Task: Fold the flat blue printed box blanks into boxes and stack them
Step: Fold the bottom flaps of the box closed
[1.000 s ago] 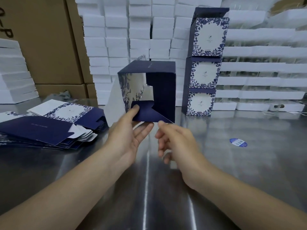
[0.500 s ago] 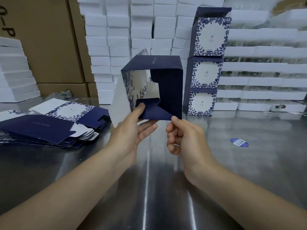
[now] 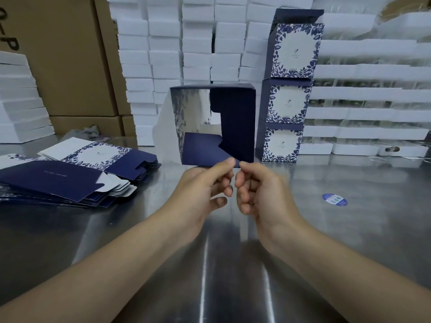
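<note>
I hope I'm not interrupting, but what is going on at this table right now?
A person is folding a blue printed blank into a box. The half-folded box is held up above the steel table with its near end open. The left hand and the right hand pinch the near edge of its lower flap. A pile of flat blanks lies to the left, and three finished boxes stand stacked behind on the right.

Matt card box (image 3: 235, 122) over a glossy, reflective steel table (image 3: 349, 229)
</note>
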